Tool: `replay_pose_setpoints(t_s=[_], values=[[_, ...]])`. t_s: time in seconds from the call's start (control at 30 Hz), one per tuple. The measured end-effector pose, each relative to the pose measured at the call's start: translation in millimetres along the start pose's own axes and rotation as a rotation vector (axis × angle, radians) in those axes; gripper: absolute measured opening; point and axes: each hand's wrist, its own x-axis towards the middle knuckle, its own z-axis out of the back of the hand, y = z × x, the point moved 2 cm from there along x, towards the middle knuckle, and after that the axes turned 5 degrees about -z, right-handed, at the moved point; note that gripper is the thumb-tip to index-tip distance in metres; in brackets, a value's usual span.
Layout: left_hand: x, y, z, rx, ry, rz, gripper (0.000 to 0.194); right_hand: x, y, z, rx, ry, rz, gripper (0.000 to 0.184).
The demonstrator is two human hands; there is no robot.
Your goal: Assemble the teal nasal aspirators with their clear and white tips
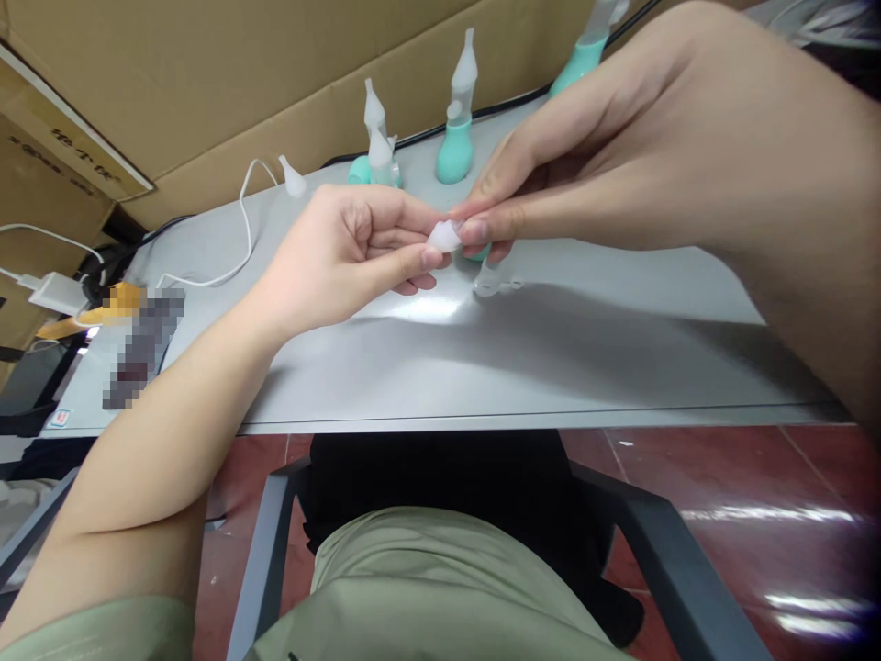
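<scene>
left hand [344, 248]: i pinch a small, soft translucent cap [444, 236]
right hand [585, 174]: my fingertips grip the same cap
cap: held above the smooth grey table [482, 358]
behind: teal bulbs [454, 151], tapered tips

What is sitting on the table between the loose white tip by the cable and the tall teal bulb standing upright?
In the head view, between the loose white tip and the tall teal bulb sits a shorter teal piece with white tips.
</scene>
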Motion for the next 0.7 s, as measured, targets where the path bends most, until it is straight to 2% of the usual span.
replay_pose_setpoints(t_s=[0.13,0.3,0.47,0.57,0.7], values=[[0.4,-0.3,0.1,0.001,-0.027,0.003,0.032,-0.7,0.0,0.6,-0.002,-0.007,-0.002,0.01],[-0.1,0.3,0.4,0.016,-0.023,-0.029,0.03,0.2,-0.5,-1.4,0.072,-0.008,-0.095,0.01],[-1.3,3.1,1.6,0.052,0.014,-0.096,0.03,5.3,-6.1,-2.2,0.162,0.075,-0.141,0.01],[-2.0,4.3,1.6,0.082,0.049,-0.099,0.03,6.3,-8.5,-3.2,0.226,0.153,-0.216,0.012],[-2.9,4.0,0.7,0.11,0.044,-0.11,0.028,5.4,-8.0,-5.2,0.303,0.155,-0.291,0.017]])
